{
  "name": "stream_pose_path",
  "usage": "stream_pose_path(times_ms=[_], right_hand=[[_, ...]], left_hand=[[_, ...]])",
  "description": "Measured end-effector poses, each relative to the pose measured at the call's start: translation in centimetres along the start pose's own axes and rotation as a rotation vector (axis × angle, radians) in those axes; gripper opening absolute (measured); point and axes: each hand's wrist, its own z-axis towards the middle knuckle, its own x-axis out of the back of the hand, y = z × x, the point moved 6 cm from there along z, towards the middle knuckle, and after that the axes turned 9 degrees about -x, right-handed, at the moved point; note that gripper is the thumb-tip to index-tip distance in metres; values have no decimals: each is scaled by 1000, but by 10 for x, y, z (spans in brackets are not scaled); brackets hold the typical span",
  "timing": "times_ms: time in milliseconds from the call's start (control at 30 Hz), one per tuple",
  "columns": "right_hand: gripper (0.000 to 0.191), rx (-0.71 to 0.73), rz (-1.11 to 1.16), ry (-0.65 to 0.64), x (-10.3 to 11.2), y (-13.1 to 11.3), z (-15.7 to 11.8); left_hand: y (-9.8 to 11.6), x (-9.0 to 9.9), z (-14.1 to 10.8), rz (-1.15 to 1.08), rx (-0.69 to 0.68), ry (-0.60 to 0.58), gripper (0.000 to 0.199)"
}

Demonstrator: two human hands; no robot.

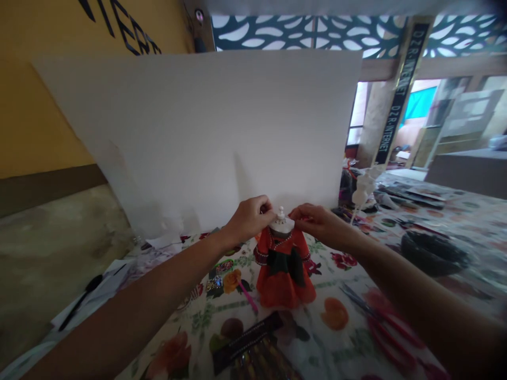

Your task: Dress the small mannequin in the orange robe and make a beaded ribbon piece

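A small doll figure in a red-orange dress [277,291] stands upright on the table, with a dark green sash at the waist and patterned trim at the neck and cuffs. Its top is a white collar piece [282,226] with a small white knobbed neck [281,212]; no head shows on it. My left hand [251,217] pinches the left edge of the collar piece, thumb reaching over it. From the other side, my right hand [317,222] has its fingers closed on the right edge, near the red shoulder. The exact fingertip contact is partly hidden.
Red-handled scissors [390,338] lie at right, near a black bowl-like bundle [433,250]. A pink stick [247,295] and a dark-labelled pack [253,343] are in front. White lumps on a stick [361,191] stand behind right. A white board [237,121] rises behind.
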Motion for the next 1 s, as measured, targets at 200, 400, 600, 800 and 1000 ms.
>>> stream_pose_path(times_ms=[200,400,600,800,1000], right_hand=[[19,-3,37,105,8,-11,-3],[14,25,13,171,11,-21,-14],[9,107,-33,245,11,-38,-25],[6,168,-129,354,2,-47,-38],[6,198,-136,421,-8,-46,-45]], left_hand=[[8,2,-7,6,-9,59,11],[13,2,-17,62,-55,139,11],[18,3,-23,150,-125,198,9],[24,4,-27,166,-189,255,8],[28,4,-33,210,-267,303,10]])
